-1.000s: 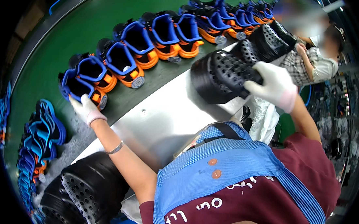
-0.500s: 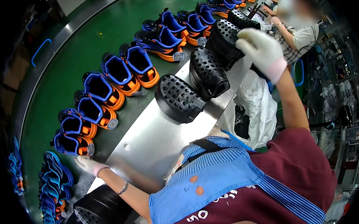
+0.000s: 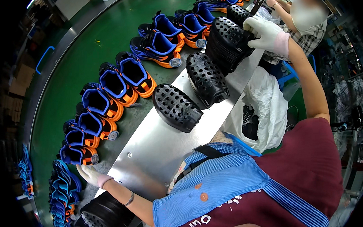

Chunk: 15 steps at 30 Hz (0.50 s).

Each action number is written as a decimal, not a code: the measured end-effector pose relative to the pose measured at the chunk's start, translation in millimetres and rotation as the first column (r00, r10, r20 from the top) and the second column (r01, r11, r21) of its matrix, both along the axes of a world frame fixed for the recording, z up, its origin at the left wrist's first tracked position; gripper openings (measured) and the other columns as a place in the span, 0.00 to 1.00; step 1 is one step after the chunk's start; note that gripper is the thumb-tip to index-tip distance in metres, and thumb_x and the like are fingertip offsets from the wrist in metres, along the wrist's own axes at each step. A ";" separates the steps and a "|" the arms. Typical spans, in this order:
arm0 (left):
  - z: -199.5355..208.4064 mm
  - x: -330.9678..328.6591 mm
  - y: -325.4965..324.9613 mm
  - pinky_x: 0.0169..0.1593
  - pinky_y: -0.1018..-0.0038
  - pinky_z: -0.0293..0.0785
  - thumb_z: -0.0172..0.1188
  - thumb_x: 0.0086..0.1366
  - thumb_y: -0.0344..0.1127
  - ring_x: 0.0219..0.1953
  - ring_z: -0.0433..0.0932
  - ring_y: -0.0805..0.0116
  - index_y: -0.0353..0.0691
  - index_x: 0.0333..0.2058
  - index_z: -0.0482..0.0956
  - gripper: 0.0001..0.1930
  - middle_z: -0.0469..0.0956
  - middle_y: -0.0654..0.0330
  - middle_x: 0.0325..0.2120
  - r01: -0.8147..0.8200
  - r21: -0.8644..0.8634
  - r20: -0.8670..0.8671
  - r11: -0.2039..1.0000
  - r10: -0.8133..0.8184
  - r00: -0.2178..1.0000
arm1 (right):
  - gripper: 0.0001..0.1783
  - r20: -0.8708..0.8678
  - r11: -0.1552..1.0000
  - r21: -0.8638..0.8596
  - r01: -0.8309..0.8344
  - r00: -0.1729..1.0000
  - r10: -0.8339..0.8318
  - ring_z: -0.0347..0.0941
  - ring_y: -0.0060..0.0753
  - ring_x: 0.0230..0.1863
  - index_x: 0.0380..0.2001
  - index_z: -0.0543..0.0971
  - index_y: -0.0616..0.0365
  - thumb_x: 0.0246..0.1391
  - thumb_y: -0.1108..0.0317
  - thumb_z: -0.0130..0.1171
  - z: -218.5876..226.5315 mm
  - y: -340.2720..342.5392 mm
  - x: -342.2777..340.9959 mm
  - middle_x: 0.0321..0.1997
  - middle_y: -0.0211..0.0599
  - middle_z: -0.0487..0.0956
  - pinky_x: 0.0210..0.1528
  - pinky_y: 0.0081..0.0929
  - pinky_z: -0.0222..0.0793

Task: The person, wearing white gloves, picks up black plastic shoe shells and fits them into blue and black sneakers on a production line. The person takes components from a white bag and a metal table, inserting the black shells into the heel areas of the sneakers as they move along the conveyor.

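Note:
My right hand point(image 3: 267, 36), in a white glove, is at the far end of a stack of black perforated shoe inserts point(image 3: 230, 38). Its fingers and thumb curl round the end of the top insert. Two more such inserts, a rounded one point(image 3: 206, 78) and a nearer one point(image 3: 175, 107), lie holes up on the metal ledge. My left hand point(image 3: 90, 175), also gloved, has its fingers stretched out and holds nothing. Its fingertips are close beside the heel of the nearest blue, black and orange sneaker point(image 3: 76, 154); whether they touch it I cannot tell.
More sneakers point(image 3: 113, 83) stand in a curving row along the green surface point(image 3: 78, 46). Light-blue shoes point(image 3: 62, 189) are lined up at lower left. Black inserts point(image 3: 106, 212) lie by my left forearm. A white plastic bag point(image 3: 268, 110) hangs right of the ledge; a co-worker point(image 3: 304, 33) is beyond.
My right hand has come down from above the stack to its end, its fingers now curled round it. My left hand stays by the nearest sneaker. The view has shifted slightly.

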<state>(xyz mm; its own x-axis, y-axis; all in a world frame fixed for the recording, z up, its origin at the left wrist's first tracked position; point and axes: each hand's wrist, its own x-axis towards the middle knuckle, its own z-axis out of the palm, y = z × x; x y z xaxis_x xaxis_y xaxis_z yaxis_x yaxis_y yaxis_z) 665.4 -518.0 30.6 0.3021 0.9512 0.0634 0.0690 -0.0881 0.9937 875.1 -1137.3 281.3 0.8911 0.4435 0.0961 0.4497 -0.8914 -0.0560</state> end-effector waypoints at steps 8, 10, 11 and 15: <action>63.7 -1.2 -39.3 0.58 0.71 0.70 0.54 0.71 0.36 0.53 0.75 0.64 0.32 0.58 0.71 0.20 0.74 0.51 0.55 -0.192 0.447 0.012 0.874 0.209 0.978 | 0.23 0.130 0.998 0.015 -0.057 0.990 0.055 0.71 0.30 0.35 0.42 0.72 0.61 0.40 0.71 0.68 44.7 27.0 -29.9 0.36 0.34 0.71 0.40 0.27 0.72; 78.1 1.9 -44.7 0.60 0.70 0.68 0.55 0.70 0.35 0.54 0.75 0.63 0.26 0.55 0.72 0.20 0.75 0.50 0.54 -0.176 0.532 0.113 0.828 0.136 0.984 | 0.23 0.189 0.985 0.035 -0.169 0.969 0.159 0.71 0.29 0.35 0.42 0.73 0.61 0.41 0.72 0.68 50.8 64.6 -39.6 0.36 0.34 0.72 0.40 0.26 0.72; 80.3 14.8 -62.2 0.58 0.67 0.71 0.53 0.71 0.34 0.54 0.75 0.60 0.26 0.57 0.70 0.21 0.74 0.49 0.53 -0.074 0.411 0.232 0.909 -0.025 0.972 | 0.24 0.206 0.966 0.007 -0.260 0.945 0.253 0.72 0.30 0.37 0.43 0.73 0.60 0.39 0.72 0.69 50.0 84.4 -43.4 0.38 0.34 0.72 0.40 0.26 0.73; 111.4 38.3 -119.4 0.56 0.64 0.73 0.52 0.70 0.53 0.57 0.71 0.52 0.33 0.63 0.63 0.33 0.64 0.44 0.60 0.727 0.000 0.557 0.687 -0.603 0.570 | 0.24 -0.069 0.766 0.235 -0.598 0.776 0.627 0.76 0.38 0.40 0.42 0.74 0.58 0.39 0.70 0.69 34.9 196.5 -56.3 0.40 0.38 0.74 0.42 0.32 0.74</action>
<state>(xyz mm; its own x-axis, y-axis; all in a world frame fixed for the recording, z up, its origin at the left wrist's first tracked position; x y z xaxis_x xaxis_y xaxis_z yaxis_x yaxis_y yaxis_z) 703.7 -637.4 142.0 0.8392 0.4970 0.2209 -0.4051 0.3004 0.8635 818.8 -940.8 316.2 0.4456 0.8848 0.1359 0.8708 -0.3932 -0.2951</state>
